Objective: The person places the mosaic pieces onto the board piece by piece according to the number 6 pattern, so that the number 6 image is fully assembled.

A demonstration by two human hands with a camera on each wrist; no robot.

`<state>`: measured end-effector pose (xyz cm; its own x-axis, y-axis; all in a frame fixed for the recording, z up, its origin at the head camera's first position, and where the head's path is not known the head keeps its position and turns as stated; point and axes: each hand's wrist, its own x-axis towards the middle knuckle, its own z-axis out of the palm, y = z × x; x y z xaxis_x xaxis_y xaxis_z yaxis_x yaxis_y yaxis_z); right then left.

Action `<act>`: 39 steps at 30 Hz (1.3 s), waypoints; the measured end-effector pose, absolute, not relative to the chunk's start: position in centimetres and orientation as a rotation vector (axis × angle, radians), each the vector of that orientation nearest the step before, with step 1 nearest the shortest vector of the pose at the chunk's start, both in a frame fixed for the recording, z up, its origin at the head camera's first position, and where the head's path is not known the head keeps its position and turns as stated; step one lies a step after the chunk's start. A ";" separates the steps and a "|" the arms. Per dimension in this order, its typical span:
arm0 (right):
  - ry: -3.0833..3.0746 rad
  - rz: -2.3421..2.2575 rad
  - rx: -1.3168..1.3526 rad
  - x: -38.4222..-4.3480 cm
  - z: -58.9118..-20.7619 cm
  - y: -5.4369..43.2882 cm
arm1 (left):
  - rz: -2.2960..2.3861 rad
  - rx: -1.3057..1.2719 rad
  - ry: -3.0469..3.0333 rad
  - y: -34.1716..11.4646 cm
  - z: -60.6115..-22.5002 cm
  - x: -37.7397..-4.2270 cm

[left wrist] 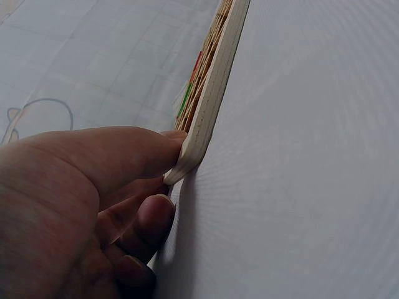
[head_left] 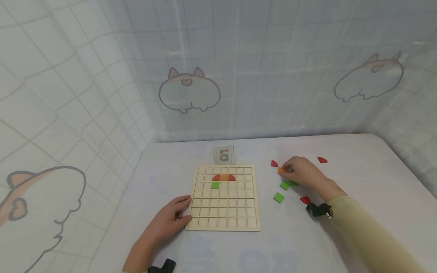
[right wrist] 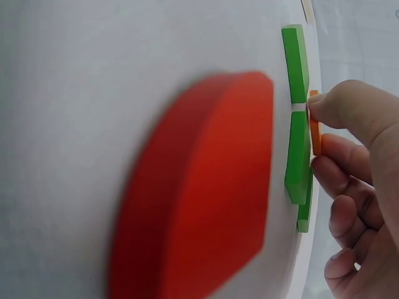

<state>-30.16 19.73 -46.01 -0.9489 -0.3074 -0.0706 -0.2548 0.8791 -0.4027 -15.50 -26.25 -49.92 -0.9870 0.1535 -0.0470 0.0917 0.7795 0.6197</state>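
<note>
A pale wooden grid board (head_left: 227, 223) lies on the table. In its upper rows sit two red quarter-round tiles (head_left: 216, 178) with an orange square (head_left: 224, 177) between them, and a green square (head_left: 215, 185) below the left one. My left hand (head_left: 167, 219) touches the board's left edge with thumb and fingertips; the left wrist view shows the thumb (left wrist: 146, 152) at the rim near a corner. Right of the board, my right hand (head_left: 304, 172) pinches an orange square tile (right wrist: 316, 140) between thumb and fingers, close to the table. Its palm side is hidden in the head view.
Loose green squares (head_left: 278, 197) lie around and below the right hand. Separate red quarter-round tiles lie at the far side (head_left: 274, 163), farther right (head_left: 322, 160) and by the right wrist (head_left: 305, 200). A small patterned card (head_left: 224, 155) stands behind the board, before a curtain (head_left: 259, 94).
</note>
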 end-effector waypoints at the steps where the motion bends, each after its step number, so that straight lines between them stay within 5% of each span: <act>1: 2.914 -0.600 -0.429 -30.1 -46.0 19.7 | 0.996 0.195 2.871 -26.2 -49.9 -15.5; 39: 2.934 -0.604 -0.768 -27.6 -43.5 13.3 | 0.984 0.256 2.873 -26.3 -49.8 -15.3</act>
